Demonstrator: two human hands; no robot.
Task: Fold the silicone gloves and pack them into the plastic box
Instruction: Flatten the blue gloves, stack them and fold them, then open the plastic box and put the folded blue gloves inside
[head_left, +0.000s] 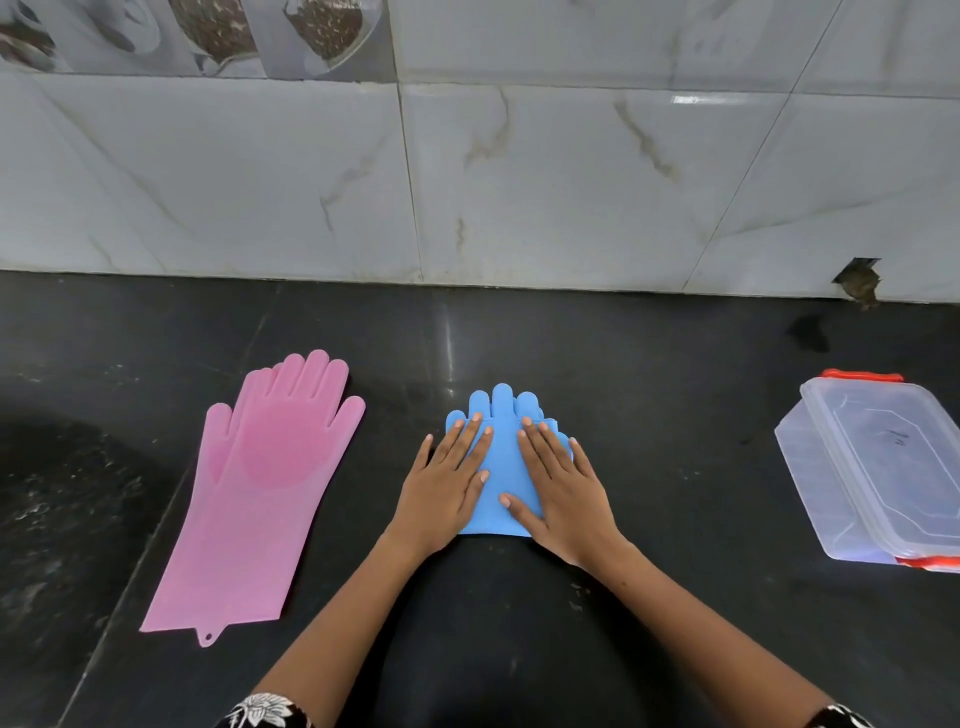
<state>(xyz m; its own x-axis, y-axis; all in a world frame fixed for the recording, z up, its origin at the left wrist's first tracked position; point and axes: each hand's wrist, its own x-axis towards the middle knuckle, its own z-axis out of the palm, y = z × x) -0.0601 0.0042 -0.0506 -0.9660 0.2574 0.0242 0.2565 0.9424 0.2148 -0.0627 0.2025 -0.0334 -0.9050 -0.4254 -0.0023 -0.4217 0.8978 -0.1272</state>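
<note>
Both the left hand and right hand lie flat, gripping nothing, pressing the folded blue silicone glove against the dark surface, probably to set the crease; the pink glove lies unfolded left of it.

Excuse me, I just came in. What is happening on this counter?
A person is folding silicone gloves on a dark counter. Both hands, the left hand and the right hand, press flat on a blue glove, which looks already folded shorter. A pink glove lies unfolded and untouched to the left. The plastic box sits at the far right, its lid resting askew on top, and no glove shows in it yet.
</note>
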